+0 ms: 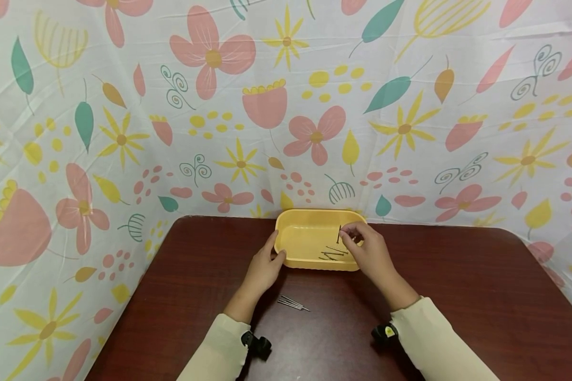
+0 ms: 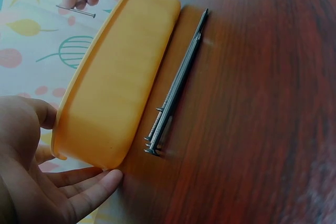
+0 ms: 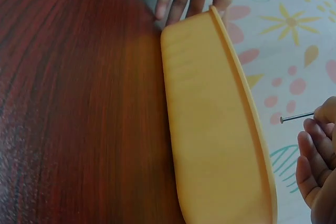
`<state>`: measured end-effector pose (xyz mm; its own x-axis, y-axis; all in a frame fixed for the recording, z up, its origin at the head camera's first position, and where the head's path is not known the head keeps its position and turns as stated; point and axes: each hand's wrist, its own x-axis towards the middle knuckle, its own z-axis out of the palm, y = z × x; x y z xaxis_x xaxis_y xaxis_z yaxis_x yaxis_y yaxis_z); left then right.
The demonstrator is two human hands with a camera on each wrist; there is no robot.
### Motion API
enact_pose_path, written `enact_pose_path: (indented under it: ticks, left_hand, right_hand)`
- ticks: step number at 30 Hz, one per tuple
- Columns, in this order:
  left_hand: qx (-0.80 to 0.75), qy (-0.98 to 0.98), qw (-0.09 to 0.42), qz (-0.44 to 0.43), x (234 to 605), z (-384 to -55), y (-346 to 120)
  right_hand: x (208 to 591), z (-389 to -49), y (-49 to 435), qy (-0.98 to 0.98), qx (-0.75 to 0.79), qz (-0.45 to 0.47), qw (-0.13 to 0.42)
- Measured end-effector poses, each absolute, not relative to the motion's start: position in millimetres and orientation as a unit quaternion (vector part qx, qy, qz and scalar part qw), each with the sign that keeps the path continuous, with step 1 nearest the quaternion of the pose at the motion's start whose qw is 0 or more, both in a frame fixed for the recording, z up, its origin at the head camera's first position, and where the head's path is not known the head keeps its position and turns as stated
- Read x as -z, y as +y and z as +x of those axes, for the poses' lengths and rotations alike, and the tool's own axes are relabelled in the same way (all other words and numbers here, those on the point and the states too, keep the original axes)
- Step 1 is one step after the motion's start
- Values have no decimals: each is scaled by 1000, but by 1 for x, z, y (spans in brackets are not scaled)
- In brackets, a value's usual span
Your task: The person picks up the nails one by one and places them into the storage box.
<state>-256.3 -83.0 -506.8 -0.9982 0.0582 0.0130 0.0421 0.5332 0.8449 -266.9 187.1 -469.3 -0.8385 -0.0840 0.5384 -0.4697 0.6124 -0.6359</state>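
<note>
A shallow yellow plastic tray (image 1: 293, 263) sits on the table, with several nails (image 1: 332, 254) lying in its front right part. My left hand (image 1: 263, 266) holds the tray's left end, thumb and fingers against its rim and outer wall. Over the right side of the tray, my right hand (image 1: 369, 251) pinches one nail (image 1: 339, 234) between thumb and fingertips. That nail (image 3: 297, 117) points head outward from the fingers in the right wrist view. On the table in front of the tray lies a small bunch of nails (image 2: 176, 87), roughly side by side.
The dark reddish-brown wooden table (image 1: 476, 296) ends at a floral-patterned cloth (image 1: 314, 132) hanging behind and to the left. The tray's back edge is close to that cloth. A black strap device (image 1: 256, 345) is worn at each wrist over a cream sleeve (image 1: 219, 344).
</note>
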Motion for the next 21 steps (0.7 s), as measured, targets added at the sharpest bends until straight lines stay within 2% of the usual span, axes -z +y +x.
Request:
enact_pose_path:
  ticks: [10,21]
  left_hand:
    - [-480,877,7,28,508,-257,-83]
    - [-477,878,2,30,509,-258,-83]
  right_hand:
    - [471,-272,191,-878,-403,144,217]
    - [471,-272,194,-878,-429,134,164]
